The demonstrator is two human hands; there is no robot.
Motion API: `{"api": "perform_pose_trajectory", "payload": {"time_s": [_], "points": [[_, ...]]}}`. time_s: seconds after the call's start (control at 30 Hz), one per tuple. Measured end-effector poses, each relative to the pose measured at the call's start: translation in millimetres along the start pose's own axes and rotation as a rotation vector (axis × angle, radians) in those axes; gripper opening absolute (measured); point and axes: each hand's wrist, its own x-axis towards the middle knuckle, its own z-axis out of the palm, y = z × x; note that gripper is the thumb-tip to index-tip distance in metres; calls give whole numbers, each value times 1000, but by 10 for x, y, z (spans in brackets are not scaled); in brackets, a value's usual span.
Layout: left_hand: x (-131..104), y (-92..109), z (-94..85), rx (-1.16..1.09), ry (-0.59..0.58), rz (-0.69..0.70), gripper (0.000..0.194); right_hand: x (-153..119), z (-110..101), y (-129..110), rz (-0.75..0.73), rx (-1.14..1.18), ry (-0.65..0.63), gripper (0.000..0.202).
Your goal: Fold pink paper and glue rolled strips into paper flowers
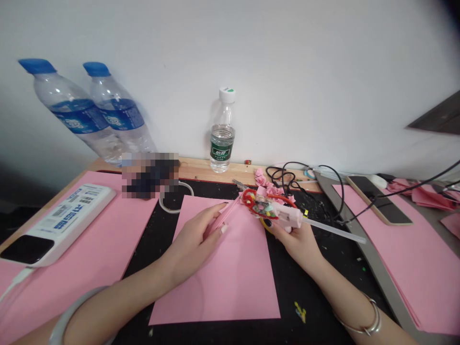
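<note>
so the left hand (201, 227) is pinching a narrow folded pink paper (225, 213) between thumb and fingers, right above a flat pink sheet (230, 282) on the black mat (309, 306). the right hand (296, 239) is wrapped round a pale glue gun (291, 216), which has a clear stick (336, 231) poking out the back and a front end crusted in red and mixed colours, pretty messy tbh. that front end is right by the far end of the folded bit, can't tell if they touch. crumpled pink scraps (264, 178) sit just beyond the gun, next to a tangle of black cable (287, 176). there's a small water bottle (222, 136) upright by the wall, plus two big blue-capped bottles (97, 112) tilted over on the left. a white device (61, 225) with a black screen lies on more pink paper to the left, and a phone (379, 200) is on the pink stack (413, 263) over on the right
</note>
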Motion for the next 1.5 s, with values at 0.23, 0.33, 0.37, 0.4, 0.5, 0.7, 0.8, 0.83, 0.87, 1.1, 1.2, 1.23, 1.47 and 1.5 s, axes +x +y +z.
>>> {"api": "perform_pose_trajectory", "payload": {"time_s": [0.23,0.33,0.37,0.4,0.5,0.7,0.8,0.83,0.87,1.1,1.2,1.23,1.47,1.5], "points": [[-9,-10,-13,135,26,69,37,-6,-4,-33,31,-24,-29,23],[-10,-23,-11,165,35,93,37,-2,-4,-58,1,-13,-69,20],[-10,-29,-10,168,38,95,37,-1,-5,-64,-9,-2,-84,18],[-8,-35,-10,171,42,95,36,-1,-7,-69,-12,13,-98,18],[-1,-41,-12,186,55,87,35,-2,-18,-69,16,69,-99,22],[7,-4,-23,222,48,103,33,-2,-51,-44,76,40,-13,28],[-3,10,-25,229,38,116,33,7,-53,-37,87,51,-23,22],[-9,10,-26,232,35,118,33,10,-51,-37,92,60,-30,20],[-13,8,-26,235,33,122,33,13,-48,-39,95,69,-35,19],[-9,-13,-23,216,32,132,34,29,-27,-69,85,145,-104,18],[-4,-8,-24,171,41,96,33,27,-39,-75,90,176,-144,19],[-4,-5,-25,153,41,79,33,26,-46,-73,102,179,-136,19],[7,24,-24,33,0,2,34,30,-65,-44,129,60,-34,17],[10,28,-22,31,0,4,34,28,-59,-41,122,56,-36,16]]}}
